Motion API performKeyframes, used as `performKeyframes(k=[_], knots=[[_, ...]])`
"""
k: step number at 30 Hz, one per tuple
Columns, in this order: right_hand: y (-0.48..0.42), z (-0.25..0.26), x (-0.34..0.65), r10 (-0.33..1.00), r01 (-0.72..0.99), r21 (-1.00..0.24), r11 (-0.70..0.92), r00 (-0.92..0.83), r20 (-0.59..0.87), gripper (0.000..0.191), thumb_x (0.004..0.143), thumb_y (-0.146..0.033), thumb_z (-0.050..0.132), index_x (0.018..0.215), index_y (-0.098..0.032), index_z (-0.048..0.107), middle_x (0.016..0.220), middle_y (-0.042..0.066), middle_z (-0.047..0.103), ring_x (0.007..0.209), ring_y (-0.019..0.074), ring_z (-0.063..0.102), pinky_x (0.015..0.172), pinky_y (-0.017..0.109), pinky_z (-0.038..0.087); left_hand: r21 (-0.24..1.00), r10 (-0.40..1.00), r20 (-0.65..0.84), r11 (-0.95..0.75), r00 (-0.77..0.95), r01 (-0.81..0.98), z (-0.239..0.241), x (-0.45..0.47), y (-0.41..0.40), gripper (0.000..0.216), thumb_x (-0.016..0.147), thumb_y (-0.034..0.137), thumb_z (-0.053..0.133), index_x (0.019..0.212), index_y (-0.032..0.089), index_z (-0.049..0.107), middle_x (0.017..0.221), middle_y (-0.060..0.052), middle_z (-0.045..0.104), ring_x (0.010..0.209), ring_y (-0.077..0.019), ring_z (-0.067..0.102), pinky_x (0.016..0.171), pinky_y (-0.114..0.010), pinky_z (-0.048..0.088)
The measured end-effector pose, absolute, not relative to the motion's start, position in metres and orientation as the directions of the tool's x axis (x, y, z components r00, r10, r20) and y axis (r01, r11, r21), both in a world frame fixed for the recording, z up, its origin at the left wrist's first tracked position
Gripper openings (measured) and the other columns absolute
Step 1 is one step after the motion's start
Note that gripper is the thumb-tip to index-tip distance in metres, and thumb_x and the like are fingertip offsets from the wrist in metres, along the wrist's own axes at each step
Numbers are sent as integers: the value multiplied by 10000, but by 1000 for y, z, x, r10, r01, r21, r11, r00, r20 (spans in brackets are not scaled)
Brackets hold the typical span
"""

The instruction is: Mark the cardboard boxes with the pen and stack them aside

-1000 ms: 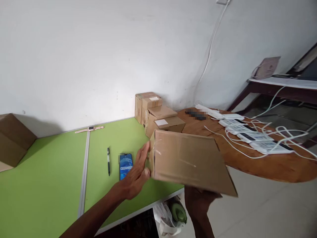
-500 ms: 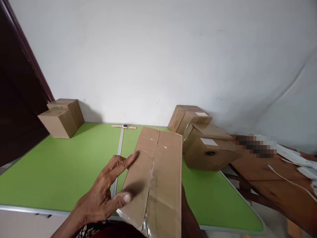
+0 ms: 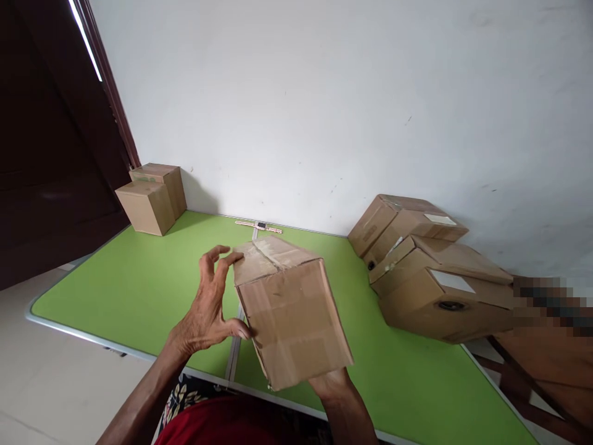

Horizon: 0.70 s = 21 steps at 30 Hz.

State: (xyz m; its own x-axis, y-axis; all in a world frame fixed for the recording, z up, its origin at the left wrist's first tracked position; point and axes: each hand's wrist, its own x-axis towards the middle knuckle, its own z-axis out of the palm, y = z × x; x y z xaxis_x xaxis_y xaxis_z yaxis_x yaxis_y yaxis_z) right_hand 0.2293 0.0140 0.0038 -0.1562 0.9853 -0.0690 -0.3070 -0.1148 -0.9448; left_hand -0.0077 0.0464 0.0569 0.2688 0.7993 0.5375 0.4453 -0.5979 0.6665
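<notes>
A brown cardboard box (image 3: 296,321) is held up, tilted, above the front middle of a green table. My right hand (image 3: 331,383) supports it from below, with its fingers hidden behind and under the cardboard. At the box's left side is my left hand (image 3: 208,309), fingers and thumb spread wide. Its index fingertip and thumb tip are at the box's left edges. The top face of the box shows a worn, taped seam.
Two cardboard boxes (image 3: 151,207) stand at the table's far left. Several more boxes (image 3: 419,272) sit close together at the right. Near the wall a wristwatch (image 3: 262,226) lies on the green table (image 3: 125,278). A brown wooden surface (image 3: 551,364) adjoins at the right.
The box has been turned and tipped so a different face is toward me, and it sits lower. My left hand's fingers have spread wider. The camera view has shifted.
</notes>
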Motion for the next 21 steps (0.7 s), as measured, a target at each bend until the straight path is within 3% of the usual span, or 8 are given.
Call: performKeyframes(k=[2, 4, 8, 10, 13, 17, 21], knots=[[8, 4, 229, 970, -404, -884, -233, -160, -182, 902, 763, -1011, 416, 1244, -328, 755, 1129, 152, 796, 1143, 415, 704, 867, 591, 607, 664, 799, 562, -589, 212, 461, 60, -9, 46, 1050, 790, 1001, 339, 1457, 203, 480, 1500, -220, 412, 1467, -434, 367, 1151, -604, 418], [1, 4, 229, 964, -461, -847, -265, -137, -227, 886, 762, -993, 468, 1308, -339, 712, 1199, 150, 776, 1170, 403, 690, 850, 565, 619, 682, 815, 554, -562, 172, 468, 63, -12, 46, 905, 897, 924, 280, 1399, 205, 504, 1375, -192, 544, 1294, -379, 542, 1041, -537, 486], [-1, -1, 227, 946, -452, -858, -243, -305, -108, 992, 771, -1015, 387, 1417, -293, 597, 1230, 183, 737, 1072, 400, 737, 688, 520, 636, 707, 852, 520, -466, 56, 533, 66, -17, 51, 691, 1019, 769, 335, 1316, 200, 592, 1215, -138, 657, 1111, -320, 613, 920, -451, 491], [2, -2, 226, 909, -403, -892, -204, -416, -19, 1038, 721, -1005, 523, 1453, -268, 528, 1198, 195, 733, 971, 387, 769, 613, 468, 621, 721, 858, 514, -445, 21, 532, 65, -19, 53, 606, 1046, 699, 390, 1286, 197, 629, 1182, -121, 674, 1071, -296, 617, 898, -418, 483], [5, 3, 225, 903, -274, -957, -93, -429, 35, 977, 774, -775, 778, 1507, -261, 387, 1131, 177, 737, 906, 329, 778, 595, 378, 589, 755, 865, 502, -433, -10, 493, 61, -21, 55, 524, 1060, 638, 436, 1198, 198, 684, 1088, -89, 686, 955, -251, 614, 816, -359, 471], [4, 13, 226, 947, -99, -995, -25, -320, 8, 850, 874, -626, 767, 1487, -242, 320, 908, 67, 727, 737, 243, 723, 566, 315, 505, 777, 885, 465, -390, -33, 494, 60, -20, 52, 446, 1075, 561, 454, 1095, 198, 712, 1007, -62, 677, 889, -215, 585, 772, -314, 446], [8, 15, 232, 984, 80, -995, 54, -171, 40, 937, 764, -689, 819, 1465, -223, 409, 764, -17, 623, 686, 211, 592, 583, 314, 437, 798, 919, 395, -333, -19, 502, 66, -19, 42, 400, 1053, 539, 490, 1054, 189, 683, 924, -42, 651, 828, -196, 571, 732, -295, 445]])
